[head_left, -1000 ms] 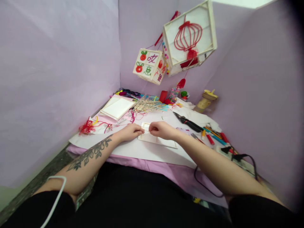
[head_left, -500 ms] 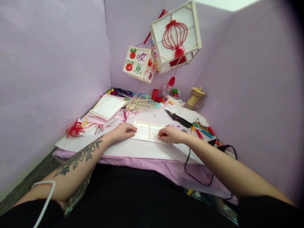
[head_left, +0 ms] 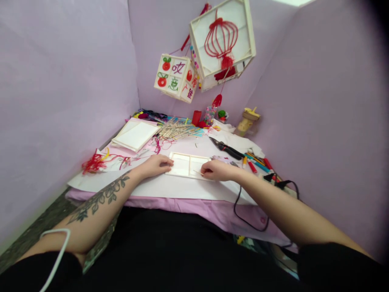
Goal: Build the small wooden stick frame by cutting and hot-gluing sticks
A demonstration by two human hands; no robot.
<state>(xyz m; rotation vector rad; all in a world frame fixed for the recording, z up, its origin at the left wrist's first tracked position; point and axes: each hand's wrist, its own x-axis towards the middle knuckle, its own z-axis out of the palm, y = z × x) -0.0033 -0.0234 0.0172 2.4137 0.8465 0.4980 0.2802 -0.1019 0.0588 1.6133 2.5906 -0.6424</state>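
On the white paper lies a flat rectangular frame (head_left: 190,166) of pale sticks, backed with white and split by a crossbar. My left hand (head_left: 158,165) grips its left end, thumb and fingers curled at the edge. Over the right half, my right hand (head_left: 216,170) pinches a short, thin pale stick (head_left: 197,172), its tip pointing left toward the crossbar. The right end of the frame is partly hidden under that hand.
Behind are loose sticks (head_left: 179,130), white panels (head_left: 136,134) and red yarn (head_left: 94,163). Black pruning shears (head_left: 226,148), markers (head_left: 251,166) and a black cable (head_left: 238,207) are at right. A cube lantern (head_left: 174,77) and larger lantern (head_left: 223,40) hang above.
The whole view has shifted slightly, so everything sits a little higher and further left. Both hands keep nearly the same places on the frame, the stick still pinched in my right hand.
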